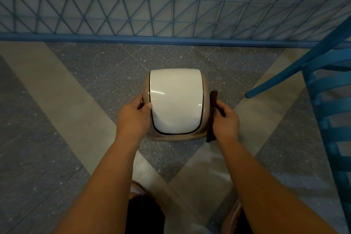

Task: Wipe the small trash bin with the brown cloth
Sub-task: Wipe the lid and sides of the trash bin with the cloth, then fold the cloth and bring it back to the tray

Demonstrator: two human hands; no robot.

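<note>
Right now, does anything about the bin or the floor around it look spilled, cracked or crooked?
Nothing stands out. The small trash bin sits upright on the tiled floor, its white lid closed and unmarked. The left hand steadies one side; the right hand presses the brown cloth against the other. No spill shows.

Two bare forearms, no sleeves, no watch, no bracelet or ring to be seen. Left hand at centre left of the frame, right hand at centre right, both ungloved, with short nails on the left thumb and fingers. Dark, near-black garment at bottom centre, with a frayed or fringed upper edge. Light beige or pinkish footwear at bottom right of centre, rounded toe, partly hidden behind the forearm; a sliver of the same colour at bottom centre left.
</note>
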